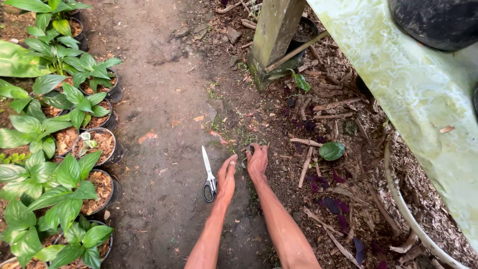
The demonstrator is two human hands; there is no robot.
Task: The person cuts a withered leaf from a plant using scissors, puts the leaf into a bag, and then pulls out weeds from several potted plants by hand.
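Note:
Both my bare arms reach forward to the dirt ground. My left hand [226, 177] lies flat with fingers apart, just right of a pair of black-handled scissors [208, 175] that rests on the soil, blades pointing away from me. It touches nothing I can make out. My right hand [257, 162] is beside it, fingers curled down at the ground near a small dark ring-shaped thing [245, 158]; whether it grips that is unclear.
Black pots of green leafy plants [94, 144] line the left side of the dirt path. A mossy post [274, 35] stands ahead, with a pale green bench edge [413, 94] at right. Sticks, dry leaves, purple leaves and a white hose [403, 204] litter the right.

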